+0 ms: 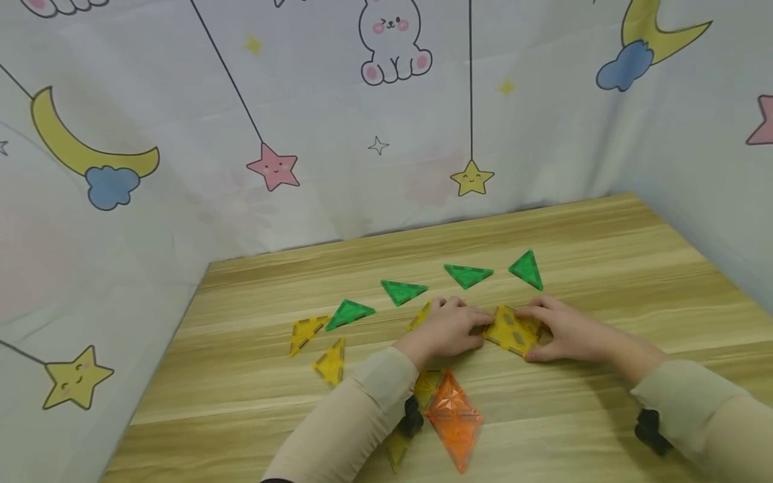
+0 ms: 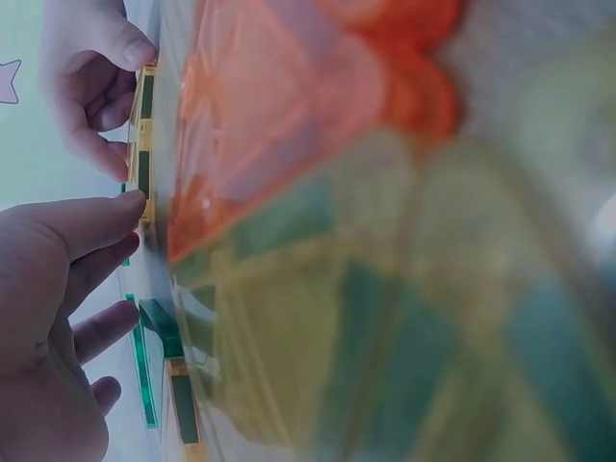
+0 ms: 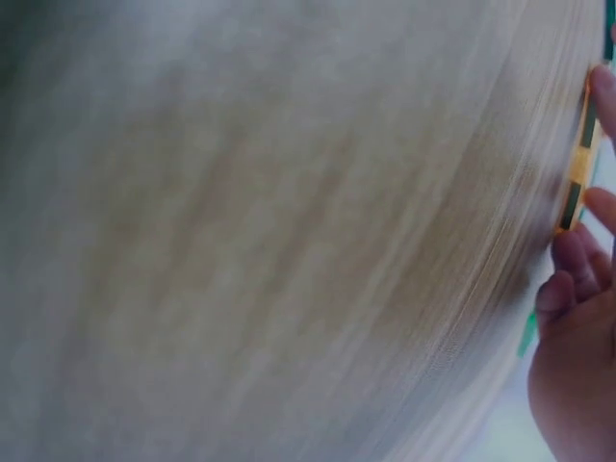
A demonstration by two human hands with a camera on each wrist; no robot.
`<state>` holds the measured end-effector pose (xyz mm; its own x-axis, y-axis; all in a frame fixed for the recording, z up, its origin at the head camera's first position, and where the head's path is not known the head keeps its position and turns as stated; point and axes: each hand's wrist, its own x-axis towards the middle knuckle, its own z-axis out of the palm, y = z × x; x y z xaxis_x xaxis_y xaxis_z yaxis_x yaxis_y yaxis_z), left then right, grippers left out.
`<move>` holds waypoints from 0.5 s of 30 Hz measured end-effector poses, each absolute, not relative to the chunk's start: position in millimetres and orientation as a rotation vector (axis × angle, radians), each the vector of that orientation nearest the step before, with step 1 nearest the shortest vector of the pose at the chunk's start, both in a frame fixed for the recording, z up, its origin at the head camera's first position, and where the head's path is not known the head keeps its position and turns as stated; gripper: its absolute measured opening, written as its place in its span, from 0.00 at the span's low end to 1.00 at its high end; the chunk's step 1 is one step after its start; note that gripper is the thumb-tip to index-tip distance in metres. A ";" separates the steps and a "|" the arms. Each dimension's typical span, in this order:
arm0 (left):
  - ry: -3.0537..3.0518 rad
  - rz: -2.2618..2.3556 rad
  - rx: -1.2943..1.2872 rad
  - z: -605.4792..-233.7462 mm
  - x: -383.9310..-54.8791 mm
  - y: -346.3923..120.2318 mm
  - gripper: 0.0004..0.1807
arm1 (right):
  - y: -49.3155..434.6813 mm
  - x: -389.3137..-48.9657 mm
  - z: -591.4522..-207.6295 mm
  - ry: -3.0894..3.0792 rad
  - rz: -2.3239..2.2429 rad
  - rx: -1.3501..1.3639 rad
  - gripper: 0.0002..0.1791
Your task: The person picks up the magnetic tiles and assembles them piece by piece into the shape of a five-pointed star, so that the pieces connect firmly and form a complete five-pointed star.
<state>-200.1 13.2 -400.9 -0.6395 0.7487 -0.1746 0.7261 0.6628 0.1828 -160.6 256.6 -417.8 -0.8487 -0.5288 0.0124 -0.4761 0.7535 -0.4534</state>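
Two yellow triangular magnetic tiles point(image 1: 510, 331) lie joined into a roughly square piece at the right of the table. My right hand point(image 1: 570, 330) grips that piece from the right, thumb at the near edge and fingers at the far edge. From the left, my left hand point(image 1: 448, 328) touches its corner with straight fingertips, the other fingers spread loosely in the left wrist view. Another yellow tile point(image 1: 418, 316) shows partly behind the left hand. Orange tiles point(image 1: 455, 422) lie below, beside a yellow tile point(image 1: 427, 388) partly hidden by the left sleeve.
Several green triangular tiles point(image 1: 403, 291) stretch in a loose row along the back. Two yellow triangles, one of them this tile point(image 1: 331, 362), lie at the left. Near the left forearm is another yellow tile point(image 1: 396, 448). A printed curtain point(image 1: 338, 121) hangs behind the wooden table point(image 1: 253, 402).
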 end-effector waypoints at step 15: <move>2.623 0.277 1.124 -397.0 -206.1 -14.5 0.29 | 258.0 -168.0 -416.0 2.823 -0.746 -0.782 0.45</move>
